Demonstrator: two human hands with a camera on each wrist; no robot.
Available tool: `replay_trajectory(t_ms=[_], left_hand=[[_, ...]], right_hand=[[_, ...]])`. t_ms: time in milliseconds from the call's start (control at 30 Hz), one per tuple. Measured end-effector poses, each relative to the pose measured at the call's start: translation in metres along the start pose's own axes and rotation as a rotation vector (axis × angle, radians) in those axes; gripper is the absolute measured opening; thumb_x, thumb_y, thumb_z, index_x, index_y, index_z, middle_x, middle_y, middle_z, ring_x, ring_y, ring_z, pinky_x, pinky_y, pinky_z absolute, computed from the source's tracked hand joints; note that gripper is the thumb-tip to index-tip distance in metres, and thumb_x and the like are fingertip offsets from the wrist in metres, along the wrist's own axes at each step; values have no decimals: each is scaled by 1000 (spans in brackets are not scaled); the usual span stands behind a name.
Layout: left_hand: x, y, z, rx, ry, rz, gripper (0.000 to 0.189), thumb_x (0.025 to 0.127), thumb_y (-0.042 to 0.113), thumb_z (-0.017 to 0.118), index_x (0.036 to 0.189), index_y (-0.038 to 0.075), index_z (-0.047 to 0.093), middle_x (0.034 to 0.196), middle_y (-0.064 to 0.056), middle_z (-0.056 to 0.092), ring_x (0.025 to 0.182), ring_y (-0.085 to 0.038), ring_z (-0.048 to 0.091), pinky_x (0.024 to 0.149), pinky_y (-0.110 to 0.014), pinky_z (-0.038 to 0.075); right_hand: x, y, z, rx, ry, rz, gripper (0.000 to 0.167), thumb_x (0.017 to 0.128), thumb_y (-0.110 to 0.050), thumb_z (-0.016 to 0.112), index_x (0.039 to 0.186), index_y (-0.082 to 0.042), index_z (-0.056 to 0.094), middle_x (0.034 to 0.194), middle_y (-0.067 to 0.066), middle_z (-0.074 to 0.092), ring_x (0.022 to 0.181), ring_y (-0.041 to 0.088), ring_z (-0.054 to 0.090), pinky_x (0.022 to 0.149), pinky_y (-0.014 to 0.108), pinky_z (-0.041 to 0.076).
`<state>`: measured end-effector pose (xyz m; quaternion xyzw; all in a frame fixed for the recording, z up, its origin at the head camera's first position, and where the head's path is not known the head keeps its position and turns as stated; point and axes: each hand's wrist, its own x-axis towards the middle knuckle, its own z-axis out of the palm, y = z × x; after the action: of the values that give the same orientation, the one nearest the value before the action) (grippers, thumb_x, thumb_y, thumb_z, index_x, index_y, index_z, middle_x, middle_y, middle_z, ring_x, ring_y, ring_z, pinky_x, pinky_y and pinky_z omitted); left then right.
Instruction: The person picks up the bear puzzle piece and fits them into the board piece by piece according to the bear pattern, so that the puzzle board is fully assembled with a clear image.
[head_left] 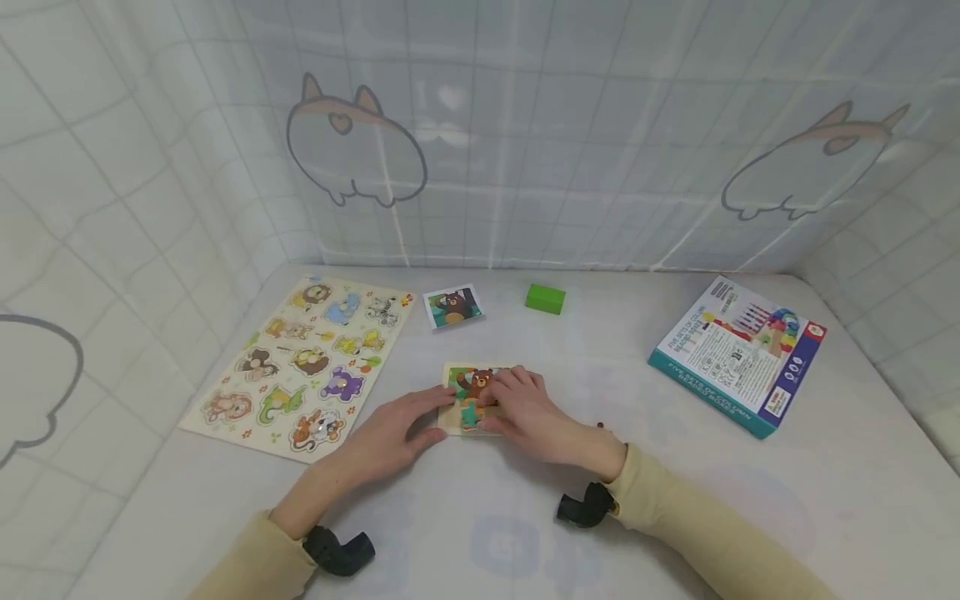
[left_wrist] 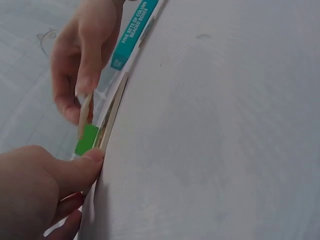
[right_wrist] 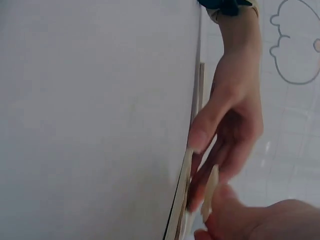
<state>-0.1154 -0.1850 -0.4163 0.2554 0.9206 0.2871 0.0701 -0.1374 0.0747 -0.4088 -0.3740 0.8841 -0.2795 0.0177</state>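
A small wooden bear puzzle board (head_left: 452,423) lies flat in the middle of the table, its picture partly covered by my right hand. My left hand (head_left: 390,429) holds the board at its left end, with thumb and forefinger at the edge. Above the board, my right hand (head_left: 536,421) pinches a thin wooden puzzle piece (right_wrist: 211,192) between thumb and fingers. The left wrist view shows this piece (left_wrist: 85,116) tilted up, apart from the board. Its printed face is mostly hidden from the head view.
A card with a bear picture (head_left: 453,307) and a green block (head_left: 546,298) lie behind the board. To the left is a large animal puzzle (head_left: 300,371); a beaded-boxes carton (head_left: 738,354) lies at the right. A small brown thing (head_left: 602,426) shows beside my right wrist.
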Motion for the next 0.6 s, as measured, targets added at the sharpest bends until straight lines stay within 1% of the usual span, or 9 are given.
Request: replay_trajectory(t_ms=[100,200,267,333,400,433,533,600], left_hand=[[1,-2,3,-24,17,-3,51,96,27,68,144,20,54,152,-4,49,140,-27,46,116,-48,40],[2,-4,4,-29,35,8,51,94,28,70,142,20,56,150,-3,52,139,-26,48,115,-47,41],[2,-5,4,-20,40,15,50,94,29,70,141,21,57,150,-2,52,139,-25,49,114,-47,42],[2,-5,3,-3,37,30,46,94,29,70,139,21,60,151,0,51,139,-24,48,114,-47,42],[2,-6,2,31,32,59,43,95,28,69,137,19,62,151,1,50,140,-23,47,114,-46,42],[2,-6,2,61,31,81,42,96,28,68,136,18,63,151,1,50,140,-23,47,114,-46,42],[2,-6,2,158,44,167,37,97,26,67,132,14,66,151,-1,51,140,-23,47,113,-43,43],[2,-5,3,210,63,216,35,97,24,67,129,11,68,147,-3,55,137,-23,50,111,-41,45]], right_hand=[[12,-6,11,-27,-7,37,22,96,-28,67,108,-10,62,110,4,54,111,24,43,100,51,37],[17,-9,19,-35,-3,69,23,96,-28,67,108,-10,62,114,5,53,114,27,43,99,50,38],[18,-8,23,-42,11,72,23,96,-29,68,107,-10,62,116,6,53,116,27,43,98,49,38],[18,-7,26,-57,38,57,22,95,-28,69,107,-11,62,117,6,53,116,27,43,97,49,39],[18,-7,28,-54,69,43,20,95,-28,70,104,-12,64,117,5,54,115,26,44,96,48,39],[18,-7,28,-46,83,37,18,94,-28,71,103,-13,64,117,5,54,115,26,44,95,47,39],[18,-7,30,-15,119,34,14,93,-27,73,97,-15,67,114,4,56,113,25,45,92,44,40],[18,-6,31,0,143,31,9,93,-24,73,92,-16,70,108,2,57,110,23,46,90,42,40]])
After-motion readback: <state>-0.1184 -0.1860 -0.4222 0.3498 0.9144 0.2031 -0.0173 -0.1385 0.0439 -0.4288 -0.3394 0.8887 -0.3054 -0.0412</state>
